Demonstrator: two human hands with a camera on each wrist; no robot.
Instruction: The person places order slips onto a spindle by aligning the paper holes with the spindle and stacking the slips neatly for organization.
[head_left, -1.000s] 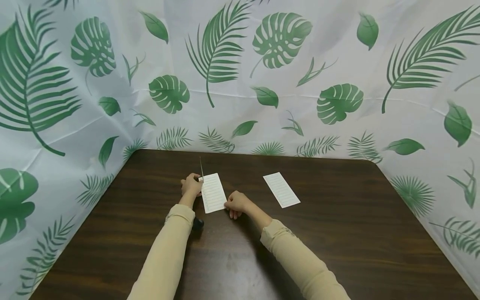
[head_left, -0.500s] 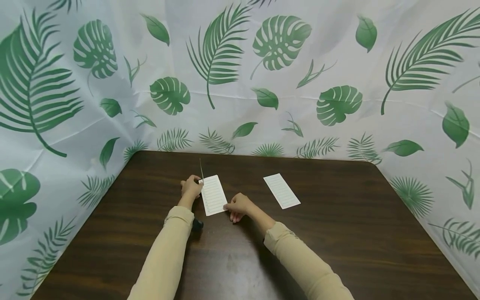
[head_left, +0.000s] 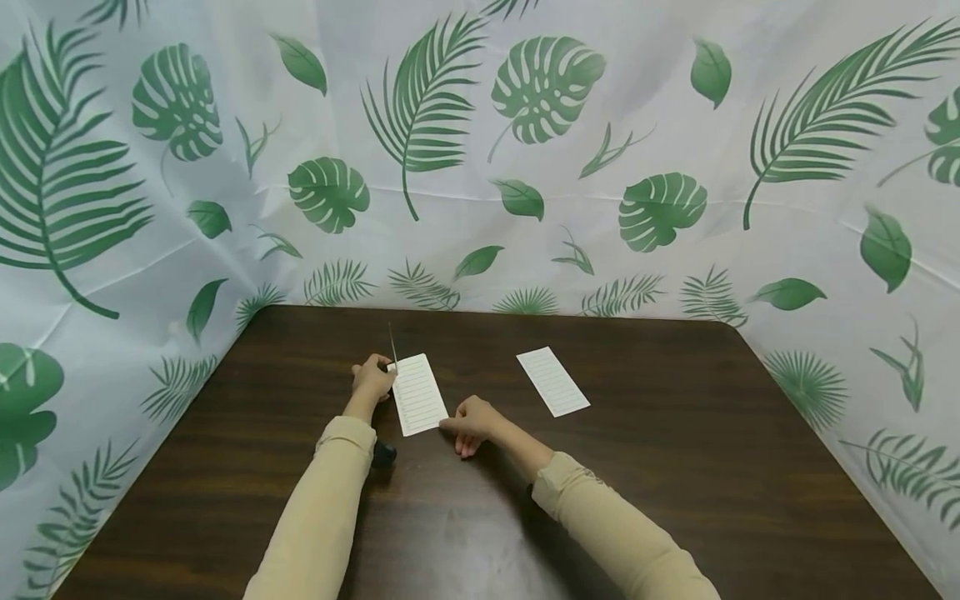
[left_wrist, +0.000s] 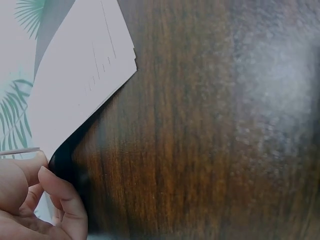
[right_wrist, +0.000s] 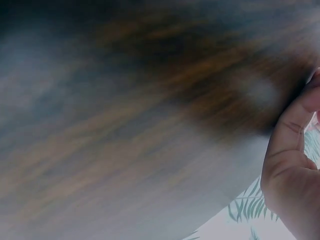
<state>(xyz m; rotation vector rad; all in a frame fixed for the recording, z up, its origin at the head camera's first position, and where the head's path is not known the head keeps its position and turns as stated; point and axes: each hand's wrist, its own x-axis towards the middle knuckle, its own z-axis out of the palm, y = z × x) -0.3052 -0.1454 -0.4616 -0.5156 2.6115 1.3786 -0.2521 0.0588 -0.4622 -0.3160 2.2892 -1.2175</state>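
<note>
A white lined paper pad (head_left: 418, 395) lies slanted on the dark table, left of centre. My left hand (head_left: 372, 378) pinches its upper left edge between thumb and forefinger; in the left wrist view the left hand (left_wrist: 42, 200) grips the corner of the white pages (left_wrist: 85, 70). A thin strip (head_left: 393, 348), like a sheet seen edge-on, stands up from that corner. At the lower right corner, my right hand (head_left: 474, 423) pinches the paper with its other fingers curled under. The right wrist view shows only part of the right hand (right_wrist: 295, 155), the paper hidden.
A second white lined sheet (head_left: 553, 382) lies flat to the right of the pad. A small black object (head_left: 384, 455) sits beside the left wrist. The wood-grain table (head_left: 675, 467) reaches back to a leaf-print curtain (head_left: 465, 150).
The pad and the right hand have shifted slightly toward the person. Both hands keep their hold, and the second sheet stays in place. The head view has swung a little right.
</note>
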